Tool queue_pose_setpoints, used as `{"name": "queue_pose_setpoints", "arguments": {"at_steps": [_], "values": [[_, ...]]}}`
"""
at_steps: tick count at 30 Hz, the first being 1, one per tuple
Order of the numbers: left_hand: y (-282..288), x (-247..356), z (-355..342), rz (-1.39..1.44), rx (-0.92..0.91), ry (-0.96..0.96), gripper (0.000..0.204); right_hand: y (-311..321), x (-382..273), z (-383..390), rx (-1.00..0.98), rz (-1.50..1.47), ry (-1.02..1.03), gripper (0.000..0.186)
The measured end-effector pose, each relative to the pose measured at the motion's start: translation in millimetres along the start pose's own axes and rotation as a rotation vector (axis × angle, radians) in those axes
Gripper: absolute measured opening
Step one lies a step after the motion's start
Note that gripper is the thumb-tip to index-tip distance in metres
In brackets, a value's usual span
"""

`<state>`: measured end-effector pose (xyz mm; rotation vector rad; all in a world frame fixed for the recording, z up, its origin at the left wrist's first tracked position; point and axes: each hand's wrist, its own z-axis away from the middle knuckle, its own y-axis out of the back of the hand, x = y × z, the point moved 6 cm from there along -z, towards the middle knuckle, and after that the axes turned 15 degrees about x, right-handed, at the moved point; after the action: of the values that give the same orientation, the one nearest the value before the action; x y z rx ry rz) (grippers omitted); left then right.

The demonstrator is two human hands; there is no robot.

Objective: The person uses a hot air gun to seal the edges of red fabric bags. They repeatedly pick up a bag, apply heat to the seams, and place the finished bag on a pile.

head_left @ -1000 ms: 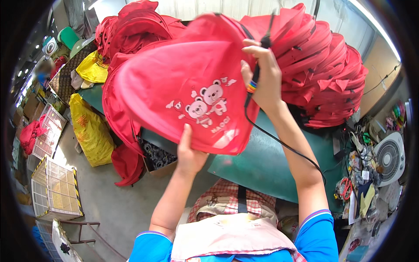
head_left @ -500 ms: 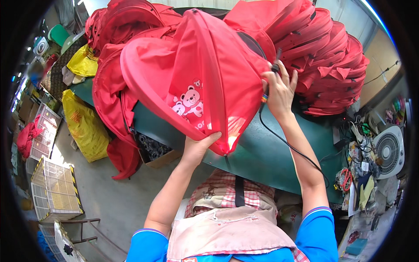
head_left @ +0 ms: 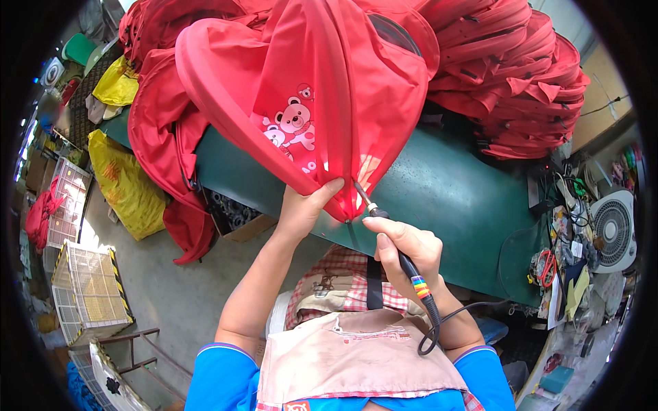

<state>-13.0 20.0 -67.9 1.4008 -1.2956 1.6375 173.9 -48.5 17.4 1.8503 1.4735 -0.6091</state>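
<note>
- The near edge of my smooth dark-green tabletop (head_left: 473, 212) slants nearer toward the right; the near corner of the domed red fabric canopy (head_left: 391, 96) is over it, just inside that edge.
- Room to move lies right of the canopy, bounded at the far right by a heap of folded red fabric pieces (head_left: 507, 75).
- My left hand (head_left: 301, 214) pinches the canopy's near end, thumb uppermost.
- My right hand (head_left: 411, 245), elbow bent, grips a black pen-shaped tool with a rainbow-striped band (head_left: 408, 266), its metal tip pointing far-left at that corner; whether it touches I can't tell.
</note>
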Motion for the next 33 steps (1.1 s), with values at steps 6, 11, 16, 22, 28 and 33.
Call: {"name": "queue_pose_setpoints", "arguments": {"at_steps": [6,11,16,22,28,33], "values": [[-7.5,-3.7,6.7,-0.007,-0.03,-0.011,0.037,-15.9,10.4,-20.8,-0.025,0.054,-0.018,0.02],[-3.2,-4.4,6.7,0.03,-0.043,0.025,0.04,13.6,-3.7,-55.5,-0.482,-0.091,-0.687,0.026],[-7.2,-11.2,8.4,0.031,-0.033,0.076,0.047,6.8,28.1,-83.3,0.312,-0.117,0.057,0.01],[29.2,-6.2,18.9,0.458,0.461,-0.104,0.034,-33.8,78.4,-101.9,0.388,0.357,0.527,0.017],[30.1,39.9,6.3,-0.107,0.378,-0.339,0.016,9.1,70.7,-65.5,0.421,-0.056,0.127,0.014],[8.4,40.9,-20.9,-0.115,0.181,-0.212,0.021,-2.8,15.6,-5.1,0.066,-0.124,-0.056,0.027]]}}
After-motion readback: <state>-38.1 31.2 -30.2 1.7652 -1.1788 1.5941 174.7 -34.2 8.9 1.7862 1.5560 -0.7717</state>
